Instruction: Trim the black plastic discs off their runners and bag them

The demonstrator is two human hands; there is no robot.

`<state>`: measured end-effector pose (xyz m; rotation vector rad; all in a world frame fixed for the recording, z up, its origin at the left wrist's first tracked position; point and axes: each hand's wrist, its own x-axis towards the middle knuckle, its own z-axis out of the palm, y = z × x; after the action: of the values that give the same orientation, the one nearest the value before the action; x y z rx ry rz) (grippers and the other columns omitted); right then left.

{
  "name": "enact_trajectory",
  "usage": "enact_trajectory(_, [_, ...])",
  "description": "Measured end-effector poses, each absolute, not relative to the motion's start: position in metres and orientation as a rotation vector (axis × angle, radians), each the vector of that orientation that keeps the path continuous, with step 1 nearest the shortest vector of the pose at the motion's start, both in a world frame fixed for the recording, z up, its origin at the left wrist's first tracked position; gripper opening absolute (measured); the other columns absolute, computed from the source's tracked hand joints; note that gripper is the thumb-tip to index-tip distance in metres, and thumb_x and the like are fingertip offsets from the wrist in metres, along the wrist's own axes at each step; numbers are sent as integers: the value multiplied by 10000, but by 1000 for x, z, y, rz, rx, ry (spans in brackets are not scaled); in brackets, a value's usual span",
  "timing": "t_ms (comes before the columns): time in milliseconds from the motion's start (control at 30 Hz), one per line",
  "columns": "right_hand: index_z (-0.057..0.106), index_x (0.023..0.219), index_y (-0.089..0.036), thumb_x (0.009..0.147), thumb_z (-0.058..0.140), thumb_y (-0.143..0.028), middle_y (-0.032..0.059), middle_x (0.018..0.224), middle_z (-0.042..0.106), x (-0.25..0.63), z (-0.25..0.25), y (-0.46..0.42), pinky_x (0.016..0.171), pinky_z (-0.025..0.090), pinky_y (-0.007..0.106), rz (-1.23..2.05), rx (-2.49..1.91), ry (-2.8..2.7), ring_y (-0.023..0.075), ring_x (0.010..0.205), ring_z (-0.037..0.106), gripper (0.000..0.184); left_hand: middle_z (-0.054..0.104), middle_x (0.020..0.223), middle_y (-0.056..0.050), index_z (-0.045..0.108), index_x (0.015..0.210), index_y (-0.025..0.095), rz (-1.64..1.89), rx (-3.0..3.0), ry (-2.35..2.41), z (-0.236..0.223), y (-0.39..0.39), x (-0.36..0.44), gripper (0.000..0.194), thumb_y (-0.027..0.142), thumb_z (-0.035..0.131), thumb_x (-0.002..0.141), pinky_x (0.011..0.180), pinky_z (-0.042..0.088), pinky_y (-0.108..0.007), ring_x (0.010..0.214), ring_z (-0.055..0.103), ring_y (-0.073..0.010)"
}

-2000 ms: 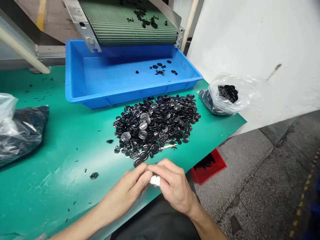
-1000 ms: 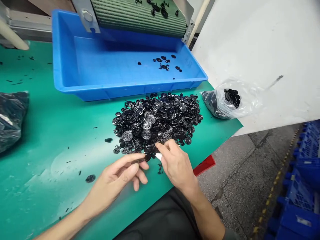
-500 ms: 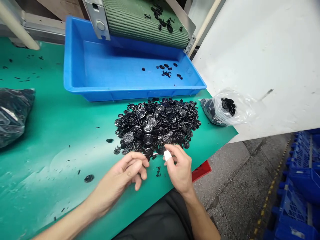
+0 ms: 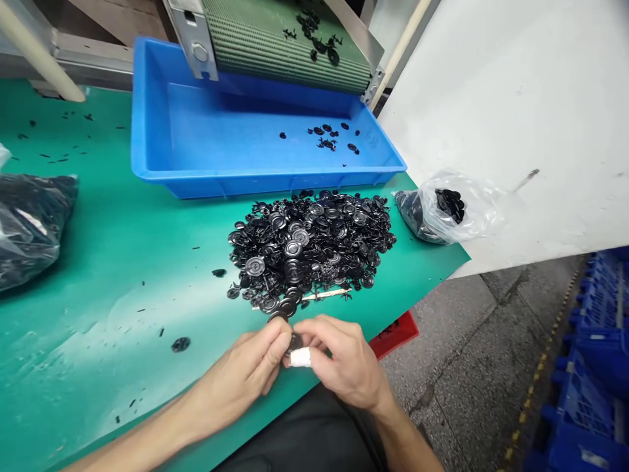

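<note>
My left hand [image 4: 253, 360] and my right hand [image 4: 346, 357] meet in front of a heap of black plastic parts [image 4: 314, 239]. Between their fingertips is a black round plastic part [image 4: 295, 343], pinched from both sides and partly covered by the fingers. White tape [image 4: 300, 357] wraps one digit of my right hand. Just beyond my left fingertips, several dark discs lie at the heap's near edge. The heap mixes round discs with small branched pieces. A thin pale stick [image 4: 327, 295] lies along its front.
A blue tray [image 4: 221, 185] with a few parts stands behind the heap, under a green conveyor belt [image 4: 275, 56]. Bags of black parts lie left [image 4: 29, 229] and right [image 4: 432, 210]. A lone disc [image 4: 181, 344] rests on the green table. Below its edge is a red bin [image 4: 396, 334].
My hands have come together, the right moving left and down from the heap. A black round part now shows between them. The pale stick is more exposed.
</note>
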<state>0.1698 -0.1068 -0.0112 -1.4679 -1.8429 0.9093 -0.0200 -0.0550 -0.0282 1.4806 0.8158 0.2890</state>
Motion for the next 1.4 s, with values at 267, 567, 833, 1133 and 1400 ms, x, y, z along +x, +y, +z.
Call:
enact_trajectory(267, [668,956,-189,868,442,-93,-44,578,595,155,-30,-106,578,472,200,867,-1437,-1647,101,541,577,260,333,583,74,365,727,236,323,1380,846,-30,-65,-13,404,539,325,992,478,279,-240,519,316,-117])
enact_trajectory(567, [620,1206,-171,871,385,-10,111,1119,604,164,-21,-84,877,527,344,483,-1563,-1990,200,1003,593,439,536,573,61,590,1062,218,808,926,975,-19,-40,-24,278,466,543,945,405,274,-182,420,383,-69])
enact_trajectory(833, [631,1103,-195,911,451,-48,90,1005,564,152,-16,-70,663,522,290,348,-1713,-2311,206,881,541,301,623,764,-13,658,902,188,932,520,856,-7,-25,-23,125,305,631,869,411,378,-192,488,483,-85])
enact_trajectory(1133, [575,869,-190,886,381,-35,50,889,600,174,-18,-71,768,478,301,488,-1450,-2061,173,846,573,249,498,644,49,519,735,178,744,615,851,-17,-30,-23,311,416,670,867,370,228,-133,455,341,-42])
enact_trajectory(1400, [638,938,-205,924,446,-24,79,908,682,172,-22,-86,772,553,338,30,-1199,-2022,193,883,635,264,595,778,-3,566,935,177,498,854,880,-19,-42,-15,371,546,567,896,429,203,-190,487,371,-59])
